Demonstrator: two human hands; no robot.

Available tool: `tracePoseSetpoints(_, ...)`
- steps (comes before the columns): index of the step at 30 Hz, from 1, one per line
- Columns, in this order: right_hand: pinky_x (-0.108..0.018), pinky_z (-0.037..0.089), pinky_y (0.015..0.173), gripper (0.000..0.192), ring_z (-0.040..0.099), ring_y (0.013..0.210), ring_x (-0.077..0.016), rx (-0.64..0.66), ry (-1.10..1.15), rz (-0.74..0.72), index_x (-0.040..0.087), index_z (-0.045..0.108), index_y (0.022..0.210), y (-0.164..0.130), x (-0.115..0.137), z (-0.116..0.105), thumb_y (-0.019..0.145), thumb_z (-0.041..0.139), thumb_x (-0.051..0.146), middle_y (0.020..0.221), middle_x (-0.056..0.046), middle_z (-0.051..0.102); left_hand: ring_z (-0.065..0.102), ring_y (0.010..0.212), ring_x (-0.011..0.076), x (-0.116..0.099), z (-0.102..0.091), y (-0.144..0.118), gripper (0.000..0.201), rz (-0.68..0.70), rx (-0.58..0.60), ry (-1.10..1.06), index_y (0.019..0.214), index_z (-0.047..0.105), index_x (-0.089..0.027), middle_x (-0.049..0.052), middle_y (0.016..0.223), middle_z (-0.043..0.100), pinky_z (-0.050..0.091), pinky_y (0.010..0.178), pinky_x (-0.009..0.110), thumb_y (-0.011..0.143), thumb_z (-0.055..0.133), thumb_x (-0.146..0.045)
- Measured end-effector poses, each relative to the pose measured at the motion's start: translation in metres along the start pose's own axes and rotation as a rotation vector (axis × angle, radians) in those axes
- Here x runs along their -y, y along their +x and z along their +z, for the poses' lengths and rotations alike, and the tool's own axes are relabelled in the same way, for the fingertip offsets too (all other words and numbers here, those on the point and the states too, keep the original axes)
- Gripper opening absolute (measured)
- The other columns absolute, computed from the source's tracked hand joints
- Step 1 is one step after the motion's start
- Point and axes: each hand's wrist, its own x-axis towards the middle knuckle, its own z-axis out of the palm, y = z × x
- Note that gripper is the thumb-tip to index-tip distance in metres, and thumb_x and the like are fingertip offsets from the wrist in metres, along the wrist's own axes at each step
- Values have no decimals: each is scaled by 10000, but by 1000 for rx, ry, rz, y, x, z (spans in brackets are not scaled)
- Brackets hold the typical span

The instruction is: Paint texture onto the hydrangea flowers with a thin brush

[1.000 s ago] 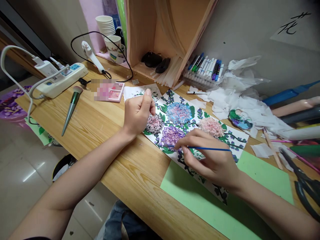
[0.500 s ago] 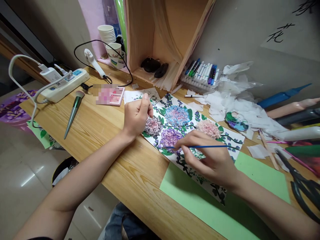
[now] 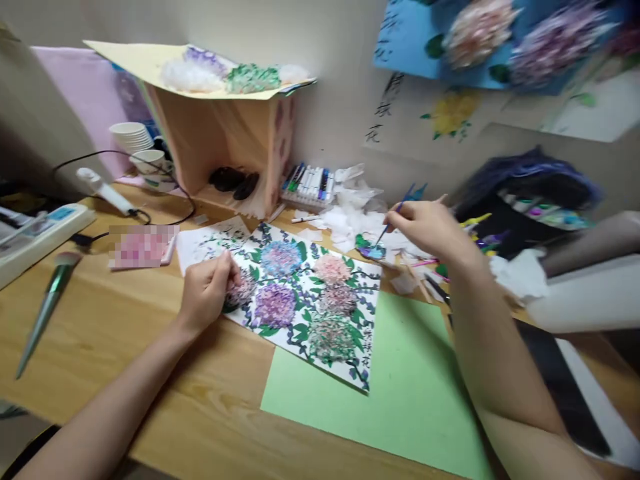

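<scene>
A thin blue paintbrush (image 3: pixel 395 212) is pinched in my right hand (image 3: pixel 425 228), its tip down at a small palette (image 3: pixel 371 251) smeared with green, blue and purple paint. My left hand (image 3: pixel 206 291) is curled into a fist at the left side of a flower painting (image 3: pixel 309 290), partly covering one bloom; nothing shows in its fingers. The painting has round pink, blue, purple and green blooms with dark leaves on white. It partly overlaps a light green sheet (image 3: pixel 400 400).
Crumpled tissues (image 3: pixel 345 223) surround the palette, with a marker tray (image 3: pixel 309 187) behind. A box (image 3: pixel 225 140) stands at the back. Further left are paper cups (image 3: pixel 131 137), a makeup brush (image 3: pixel 49 313) and a power strip (image 3: pixel 47 237). Flower pictures (image 3: pixel 480 40) hang on the wall.
My right hand has gone from over the painting to the palette, carrying the paintbrush. My left fist stays at the painting's left side. The view has turned up and to the right.
</scene>
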Motion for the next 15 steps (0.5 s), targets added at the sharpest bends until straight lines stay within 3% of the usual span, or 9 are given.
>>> tracePoseSetpoints(5, -287, 333, 627, 263, 565, 647, -174, 127, -13, 57, 168, 635, 662, 4, -6, 8, 796, 416, 228, 713, -76, 676, 444, 467, 103, 3, -1, -1, 489, -3, 44, 46, 520, 556, -178, -14, 510, 514, 349, 507, 253, 915, 364, -392)
tracePoseSetpoints(15, -288, 326, 595, 253, 580, 712, -198, 119, 14, 35, 174, 614, 709, 6, -4, 24, 813, 406, 273, 786, -106, 683, 427, 466, 112, 2, 0, 2, 493, -50, -9, 33, 522, 554, -177, -11, 491, 488, 326, 498, 277, 903, 377, -435)
